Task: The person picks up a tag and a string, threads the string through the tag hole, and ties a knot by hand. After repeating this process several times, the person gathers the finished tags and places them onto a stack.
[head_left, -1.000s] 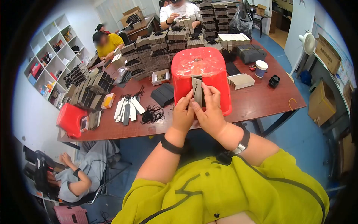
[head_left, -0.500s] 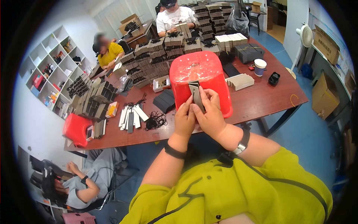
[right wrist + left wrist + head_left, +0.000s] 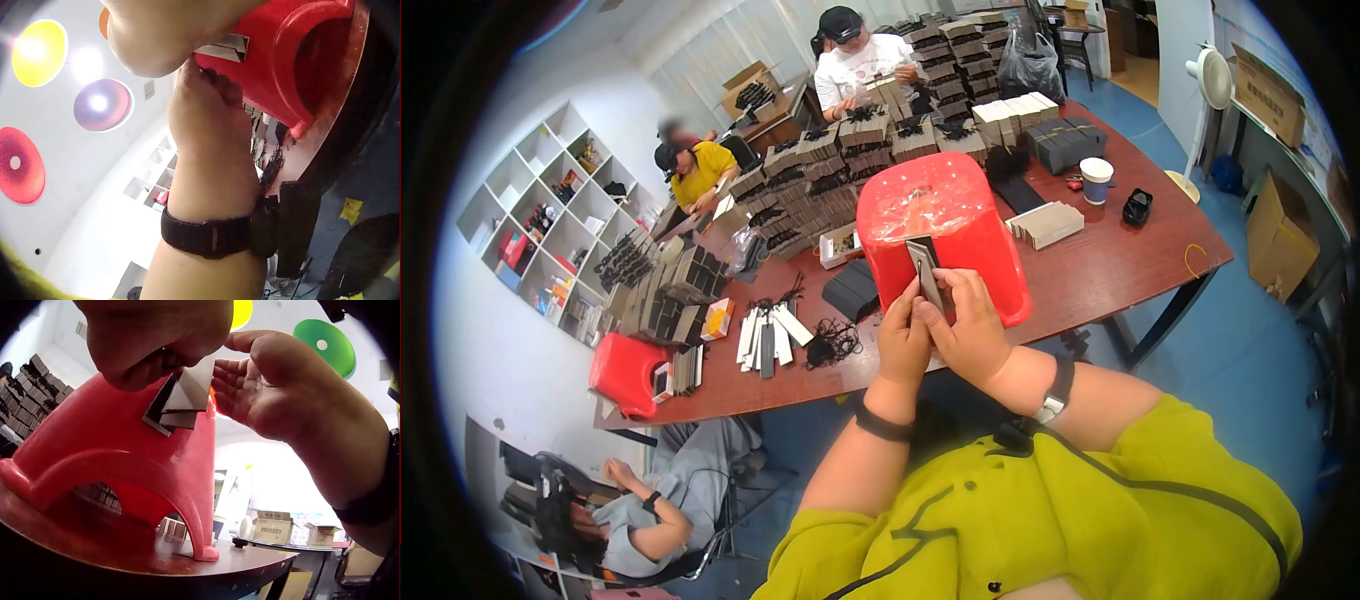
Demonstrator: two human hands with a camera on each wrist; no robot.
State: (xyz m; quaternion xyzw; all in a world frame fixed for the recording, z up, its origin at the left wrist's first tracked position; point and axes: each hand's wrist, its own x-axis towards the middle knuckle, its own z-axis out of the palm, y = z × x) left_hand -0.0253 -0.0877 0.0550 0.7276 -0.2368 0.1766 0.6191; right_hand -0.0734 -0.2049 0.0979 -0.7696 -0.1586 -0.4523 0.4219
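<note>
A few narrow grey card strips (image 3: 926,270) stand upright in front of the red plastic stool (image 3: 990,235). My left hand (image 3: 903,338) pinches them low on the left side. From the right, my right hand (image 3: 972,325) holds the same strips, thumb beside the left hand's fingers. A thin dark line runs along the face of the front strip. In the left wrist view, the lower ends of the strips (image 3: 187,400) stick out below the left hand, slightly fanned, near the stool's side. Most of the strips are hidden by the hands in the right wrist view.
White and grey strips (image 3: 770,335) and a tangle of black cord (image 3: 832,345) lie left of the stool. Dark card stacks (image 3: 852,290) stand nearby. Tall bundles (image 3: 815,185) fill the back. At right are a pale block stack (image 3: 1052,225) and a paper cup (image 3: 1095,180).
The head view has turned, so the table appears lower and tilted. Both hands keep hold of the strips, which now lean a little more to the left at the top.
</note>
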